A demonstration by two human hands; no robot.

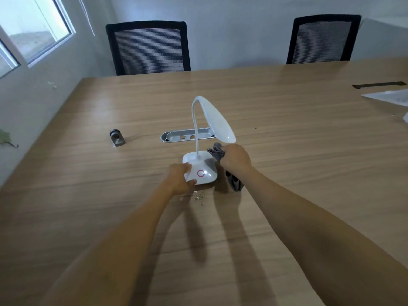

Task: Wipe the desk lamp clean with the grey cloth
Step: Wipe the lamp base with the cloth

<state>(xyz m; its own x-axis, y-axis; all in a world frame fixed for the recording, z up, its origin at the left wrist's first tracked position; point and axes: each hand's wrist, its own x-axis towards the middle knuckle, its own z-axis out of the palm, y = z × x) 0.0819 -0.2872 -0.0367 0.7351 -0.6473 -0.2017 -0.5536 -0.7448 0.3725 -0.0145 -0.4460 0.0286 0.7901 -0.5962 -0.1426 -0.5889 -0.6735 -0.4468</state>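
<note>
A white desk lamp (204, 167) stands on the wooden table (287, 133), with a square base bearing a pink ring, a thin curved neck and a long head drooping to the right. My left hand (180, 178) grips the base's left front corner. My right hand (236, 157) is closed around a bunched grey cloth (217, 151), held just right of the base and under the lamp head's tip. One end of the cloth sticks out above the fist. Another end hangs down below the wrist to the table.
A grey oval cable tray (187, 136) is set into the table behind the lamp. A small metal cylinder (117, 138) lies to the left. Crumbs (199, 198) lie in front of the base. Two black mesh chairs (150, 48) stand at the far edge. White plastic (390, 97) lies far right.
</note>
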